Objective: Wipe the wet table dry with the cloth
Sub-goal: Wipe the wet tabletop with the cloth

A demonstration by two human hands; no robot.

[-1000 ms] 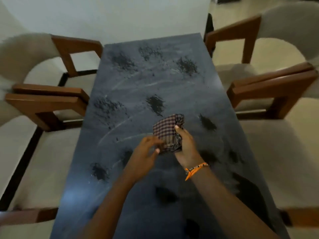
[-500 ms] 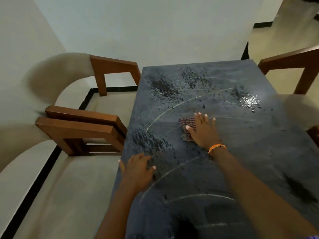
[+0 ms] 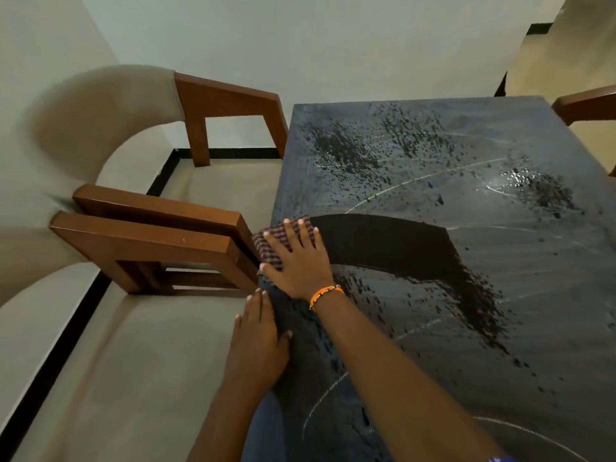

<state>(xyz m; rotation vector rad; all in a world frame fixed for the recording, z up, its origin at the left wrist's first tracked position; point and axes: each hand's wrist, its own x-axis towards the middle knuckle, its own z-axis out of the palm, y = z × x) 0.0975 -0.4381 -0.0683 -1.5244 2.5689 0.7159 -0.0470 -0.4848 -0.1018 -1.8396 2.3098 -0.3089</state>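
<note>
Two bare hands work at the left edge of a dark, wet table (image 3: 433,295); the tabletop stretches away ahead and to the right of them, speckled with dark droplets and crossed by thin pale arcs; one broad dark band curves off to the right from beside the right hand. Left of the hands stand cream-cushioned chairs (image 3: 110,345) with brown wooden arms, the nearest arm ends just beside the cloth; beyond them rises a pale wall (image 3: 300,45) with a black skirting strip. The right hand (image 3: 298,258) lies flat with its fingers straight and spread, palm down, pressing a checked red-and-white cloth (image 3: 266,243) onto the table's left edge; the cloth shows under and just ahead of the fingertips, bunched toward the chair arm. The left hand (image 3: 258,338) sits nearer than the right, just behind it, fingers straight and together, resting over the same table edge and holding nothing. An orange bracelet (image 3: 325,295) circles the right wrist.
</note>
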